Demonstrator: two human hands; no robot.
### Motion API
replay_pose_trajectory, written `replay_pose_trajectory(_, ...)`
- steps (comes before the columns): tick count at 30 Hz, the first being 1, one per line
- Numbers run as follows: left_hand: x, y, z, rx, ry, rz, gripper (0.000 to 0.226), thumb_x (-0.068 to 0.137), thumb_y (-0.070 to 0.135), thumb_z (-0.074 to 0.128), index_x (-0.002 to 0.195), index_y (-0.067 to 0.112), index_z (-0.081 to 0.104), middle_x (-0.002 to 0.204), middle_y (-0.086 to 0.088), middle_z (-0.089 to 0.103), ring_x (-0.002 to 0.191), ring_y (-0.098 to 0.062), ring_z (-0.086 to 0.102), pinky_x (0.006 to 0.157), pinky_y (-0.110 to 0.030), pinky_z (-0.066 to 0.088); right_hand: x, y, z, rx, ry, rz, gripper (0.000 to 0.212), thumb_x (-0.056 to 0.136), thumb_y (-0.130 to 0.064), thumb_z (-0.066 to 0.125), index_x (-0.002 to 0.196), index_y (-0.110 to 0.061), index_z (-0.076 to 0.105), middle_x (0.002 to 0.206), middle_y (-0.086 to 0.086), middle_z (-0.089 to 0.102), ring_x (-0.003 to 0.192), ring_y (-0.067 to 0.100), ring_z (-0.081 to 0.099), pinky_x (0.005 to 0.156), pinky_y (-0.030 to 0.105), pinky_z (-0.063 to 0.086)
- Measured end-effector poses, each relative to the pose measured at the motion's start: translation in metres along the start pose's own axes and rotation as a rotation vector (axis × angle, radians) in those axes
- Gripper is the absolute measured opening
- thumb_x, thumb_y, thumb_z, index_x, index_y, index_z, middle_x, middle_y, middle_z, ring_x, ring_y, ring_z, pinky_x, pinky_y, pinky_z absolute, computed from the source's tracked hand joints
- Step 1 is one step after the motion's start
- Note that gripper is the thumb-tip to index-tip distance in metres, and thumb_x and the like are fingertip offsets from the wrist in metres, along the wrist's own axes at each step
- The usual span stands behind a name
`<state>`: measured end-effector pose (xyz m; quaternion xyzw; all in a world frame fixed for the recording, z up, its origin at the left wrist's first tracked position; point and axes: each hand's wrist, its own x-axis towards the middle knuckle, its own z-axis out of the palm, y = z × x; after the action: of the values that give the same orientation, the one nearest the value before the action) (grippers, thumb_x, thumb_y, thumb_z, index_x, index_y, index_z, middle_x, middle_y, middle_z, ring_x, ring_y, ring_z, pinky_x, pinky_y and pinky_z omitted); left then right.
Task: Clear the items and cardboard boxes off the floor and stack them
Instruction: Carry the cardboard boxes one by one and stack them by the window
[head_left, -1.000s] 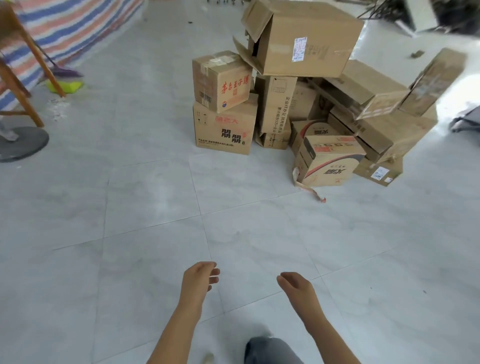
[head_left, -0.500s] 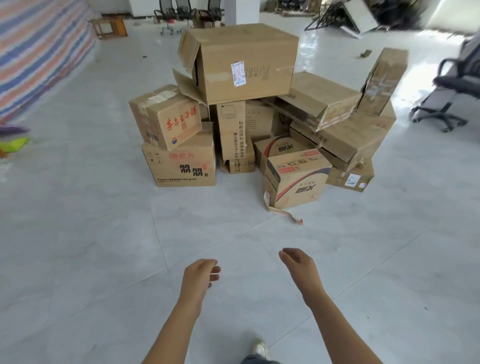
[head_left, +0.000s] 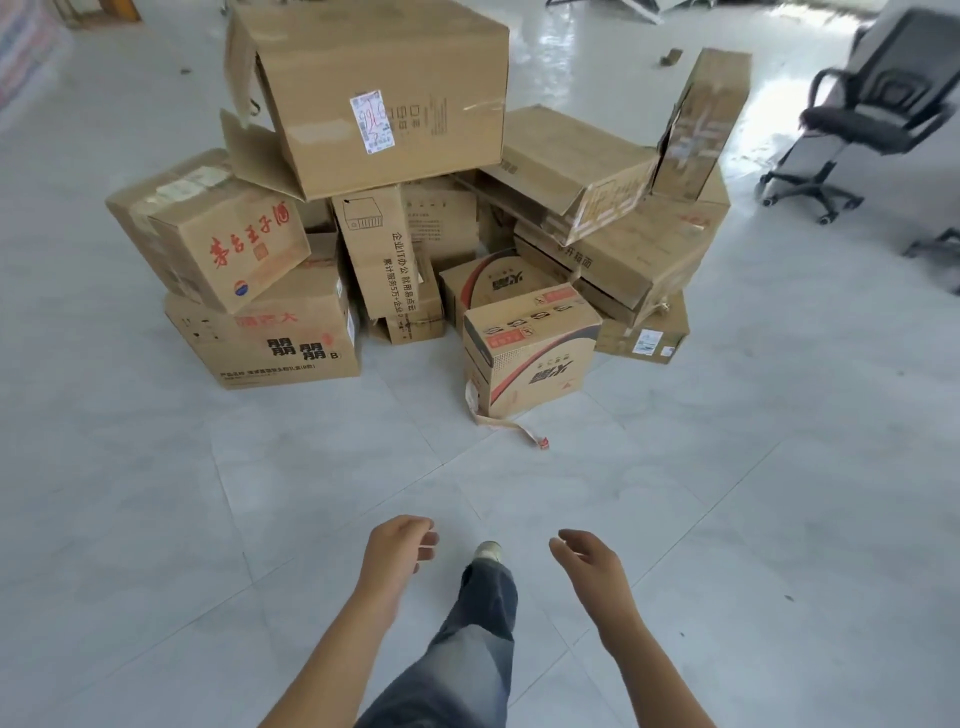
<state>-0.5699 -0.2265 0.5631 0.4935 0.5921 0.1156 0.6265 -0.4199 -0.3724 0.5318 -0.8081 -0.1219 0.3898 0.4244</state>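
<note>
Leg (head_left: 483, 618) has stepped forward between the hands; the cardboard box pile (head_left: 384, 98) is closer now, mid-floor (head_left: 156, 519), at least ten boxes. One upright box (head_left: 374, 249) reads "企业IT办公", and the lowest left box (head_left: 270, 343) reads "B". Left hand (head_left: 400, 545) and right hand (head_left: 587, 561) loosely curled, holding nothing.

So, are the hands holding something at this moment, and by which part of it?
Nothing is held. The left hand and the right hand are both empty, with loosely curled fingers, above the floor and short of the cardboard boxes.

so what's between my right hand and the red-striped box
Head view: bare floor tiles, plus a torn strip trailing off the red-striped box.
</note>
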Motion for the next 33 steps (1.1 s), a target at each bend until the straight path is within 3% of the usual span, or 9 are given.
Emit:
replay_pose_trajectory(6, 0.078, 0.079, 0.076, -0.028, -0.054, 0.016, 0.016, 0.090, 0.009, 0.052, 0.076, 0.009, 0.060, 0.076, -0.006, 0.065, 0.067, -0.017, 0.059, 0.063, -0.026, 0.041, 0.082, -0.038, -0.056, 0.031, 0.083, 0.034, 0.031, 0.090, -0.028, 0.057, 0.119, -0.017, 0.057, 0.121, 0.002, 0.057, 0.110, 0.016, 0.052, 0.087, 0.025, 0.039)
replay_pose_trajectory(13, 0.141, 0.174, 0.187, 0.018, -0.229, 0.039, 0.018, 0.088, 0.009, 0.054, 0.072, 0.010, 0.060, 0.073, -0.004, 0.063, 0.064, -0.016, 0.057, 0.063, -0.026, 0.038, 0.166, -0.091, -0.140, 0.089, 0.267, 0.068, 0.031, 0.091, -0.026, 0.057, 0.120, -0.015, 0.057, 0.118, 0.003, 0.057, 0.106, 0.015, 0.051, 0.084, 0.026, 0.036)
replay_pose_trajectory(19, 0.173, 0.205, 0.254, 0.135, -0.311, 0.003, 0.014, 0.088, 0.010, 0.052, 0.078, 0.007, 0.062, 0.072, -0.003, 0.063, 0.064, -0.015, 0.058, 0.062, -0.026, 0.039, 0.211, -0.094, -0.180, 0.146, 0.310, 0.149, 0.031, 0.091, -0.026, 0.057, 0.120, -0.015, 0.057, 0.118, 0.004, 0.057, 0.106, 0.015, 0.051, 0.085, 0.026, 0.037)
replay_pose_trajectory(26, 0.226, 0.257, 0.343, 0.143, -0.262, 0.041, 0.019, 0.091, 0.007, 0.049, 0.075, 0.008, 0.060, 0.073, -0.006, 0.062, 0.064, -0.017, 0.055, 0.057, -0.026, 0.038, 0.316, -0.110, -0.256, 0.150, 0.299, 0.100, 0.033, 0.091, -0.023, 0.058, 0.121, -0.011, 0.057, 0.118, 0.007, 0.058, 0.106, 0.019, 0.053, 0.084, 0.026, 0.039)
replay_pose_trajectory(33, 0.257, 0.324, 0.471, 0.127, -0.232, 0.087, 0.015, 0.091, 0.009, 0.051, 0.082, 0.008, 0.062, 0.077, -0.007, 0.064, 0.068, -0.018, 0.057, 0.063, -0.027, 0.038, 0.433, -0.158, -0.385, 0.210, 0.315, 0.009, 0.029, 0.089, -0.021, 0.059, 0.117, -0.012, 0.059, 0.114, 0.007, 0.059, 0.105, 0.019, 0.054, 0.082, 0.026, 0.038)
